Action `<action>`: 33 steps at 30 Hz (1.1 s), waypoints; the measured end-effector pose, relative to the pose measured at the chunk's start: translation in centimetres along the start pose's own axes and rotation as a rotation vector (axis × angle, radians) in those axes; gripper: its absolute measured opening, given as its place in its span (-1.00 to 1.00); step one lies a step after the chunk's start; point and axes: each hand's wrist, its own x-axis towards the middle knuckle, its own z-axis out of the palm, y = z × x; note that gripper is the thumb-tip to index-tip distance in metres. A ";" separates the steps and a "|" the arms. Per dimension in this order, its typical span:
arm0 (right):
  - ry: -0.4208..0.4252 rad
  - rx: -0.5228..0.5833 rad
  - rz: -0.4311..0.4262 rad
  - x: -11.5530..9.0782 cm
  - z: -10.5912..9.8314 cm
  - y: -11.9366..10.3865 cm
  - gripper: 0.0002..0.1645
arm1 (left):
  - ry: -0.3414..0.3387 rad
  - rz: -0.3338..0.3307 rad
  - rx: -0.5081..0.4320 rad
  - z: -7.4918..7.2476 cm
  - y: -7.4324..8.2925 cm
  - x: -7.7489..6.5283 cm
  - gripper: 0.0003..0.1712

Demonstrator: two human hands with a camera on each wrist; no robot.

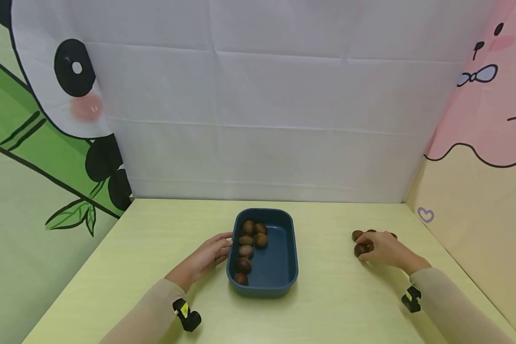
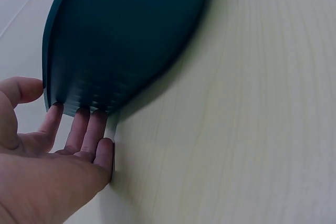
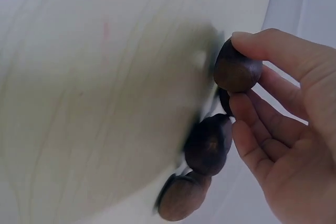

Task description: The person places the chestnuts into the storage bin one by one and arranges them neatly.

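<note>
A dark blue rectangular box [image 1: 280, 255] stands on the table, several brown chestnuts [image 1: 243, 264] gathered along its left side. My left hand [image 1: 206, 258] touches the box's left wall; in the left wrist view its fingertips [image 2: 97, 121] rest against the outside and the thumb is at the rim. Over at the right, my right hand [image 1: 387, 248] pinches a chestnut [image 3: 237, 71] between thumb and fingers. More chestnuts [image 3: 209, 142] lie on the table close by, partly hidden behind the right hand in the head view.
The pale wooden table [image 1: 322, 306] reaches back to a white cloth screen [image 1: 266, 124]. Cartoon-printed walls close in the left and right sides. A small black device [image 1: 188, 316] is strapped to each wrist.
</note>
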 end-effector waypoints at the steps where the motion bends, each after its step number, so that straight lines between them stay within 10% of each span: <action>1: 0.002 0.007 -0.009 0.1 -0.1 -0.2 -0.59 | 0.004 -0.002 -0.002 0.0 0.0 0.0 -0.34; 19: 0.042 0.157 -0.209 4.6 -2.2 -8.5 -0.55 | 0.015 -0.001 0.014 0.3 0.1 -0.1 -0.34; 33: -0.033 0.263 -0.409 8.5 1.3 -15.2 -0.54 | -0.010 0.011 0.011 0.1 0.0 0.0 -0.33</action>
